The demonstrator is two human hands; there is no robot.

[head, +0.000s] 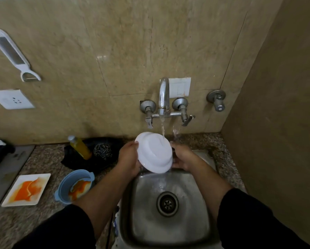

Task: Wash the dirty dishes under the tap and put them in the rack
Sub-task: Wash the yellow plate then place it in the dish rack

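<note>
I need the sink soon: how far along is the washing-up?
Nothing looks finished: no rack or clean dish in view. In hand: the left hand and right hand hold the round white plate under the running steel tap. Still to do: the square white plate and blue handled bowl, both orange-smeared.

The plate (154, 153) hides the fingertips of the right hand (183, 157); the sink's (195, 221) near rim runs off the bottom edge.

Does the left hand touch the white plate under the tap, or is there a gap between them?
Touching. The head view shows the left hand gripping the white plate, with its fingers curled over the plate's left rim.
</note>
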